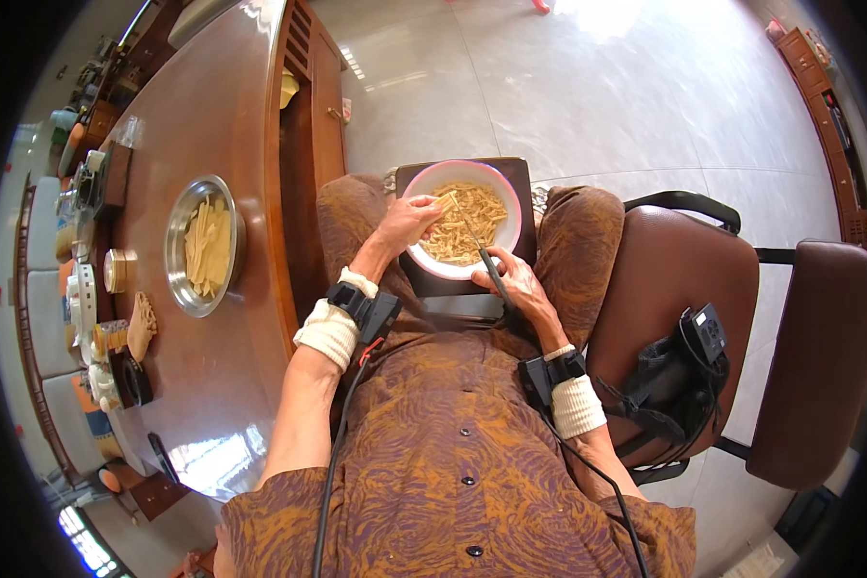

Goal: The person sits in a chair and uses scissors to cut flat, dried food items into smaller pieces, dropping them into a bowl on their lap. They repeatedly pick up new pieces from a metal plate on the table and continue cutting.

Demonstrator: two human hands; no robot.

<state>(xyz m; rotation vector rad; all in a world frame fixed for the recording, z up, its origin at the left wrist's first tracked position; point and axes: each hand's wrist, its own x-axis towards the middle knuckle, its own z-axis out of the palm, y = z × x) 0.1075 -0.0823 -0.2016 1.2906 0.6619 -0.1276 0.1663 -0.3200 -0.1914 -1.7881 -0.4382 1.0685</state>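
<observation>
Between my knees, a white bowl with a pink rim (511, 249) sits on a dark stool (524, 173) and holds many short, pale yellow-brown cut strips (466, 235). Over the bowl's left side, my left hand (413, 220) pinches a small bundle of flat yellowish strips (446, 204). My right hand (513, 282) grips dark-handled scissors (482, 249), whose narrow metal blades point up and left, reaching the bundle. Whether the blades are parted cannot be told. To the left, a steel basin (204, 307) holds longer pale yellow pieces (208, 249).
The basin stands on a glossy wooden table (224, 123), along with lidded jars (119, 271) and other small items. To my right, a brown padded chair (665, 267) carries a small black device (706, 334) with cables. Cables run along both my forearms.
</observation>
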